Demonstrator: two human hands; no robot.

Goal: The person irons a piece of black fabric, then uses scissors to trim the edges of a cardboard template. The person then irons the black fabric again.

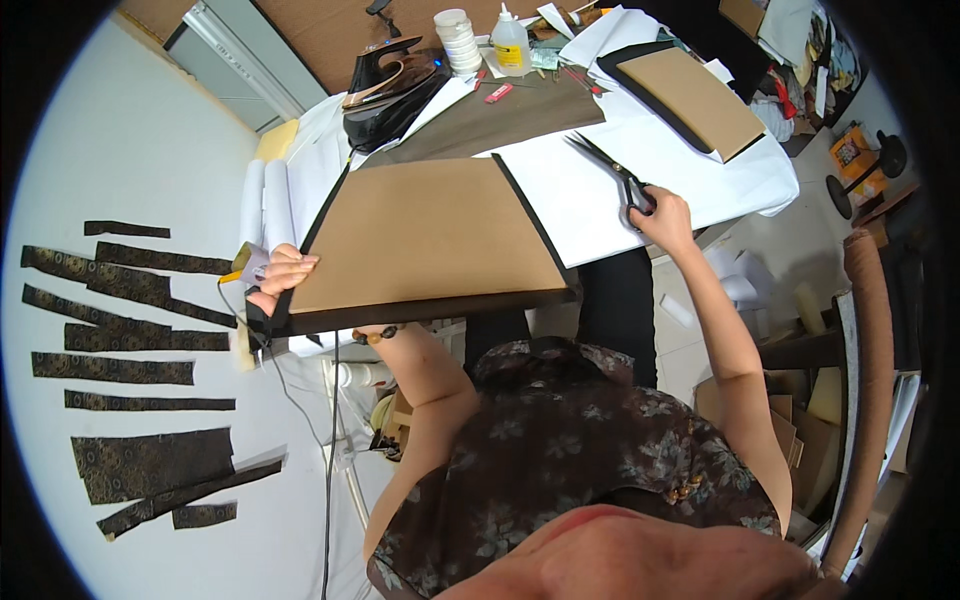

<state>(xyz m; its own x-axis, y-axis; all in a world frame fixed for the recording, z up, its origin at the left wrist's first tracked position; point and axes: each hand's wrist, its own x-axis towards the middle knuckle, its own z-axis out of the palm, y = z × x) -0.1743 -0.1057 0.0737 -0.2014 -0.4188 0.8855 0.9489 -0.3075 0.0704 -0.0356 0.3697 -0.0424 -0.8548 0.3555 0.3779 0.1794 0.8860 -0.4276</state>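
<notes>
A tan board (430, 235) with dark fabric along its edges lies on the near part of the white worktable. My left hand (283, 277) grips its near left corner, fingers on top, with the forearm passing below the near edge. My right hand (664, 220) holds black-handled scissors (612, 165) over the white sheet to the right of the board. Their blades point toward the far left and look slightly parted. A smaller tan panel (690, 100), also with dark fabric edging, lies at the far right of the table.
A steam iron (390, 95) stands at the far left, near a white jar (457, 42) and a squeeze bottle (510, 45). Dark fabric (470, 130) lies behind the board. Patterned strips (110, 370) spread over a white surface at left. A cord (333, 450) hangs down before me.
</notes>
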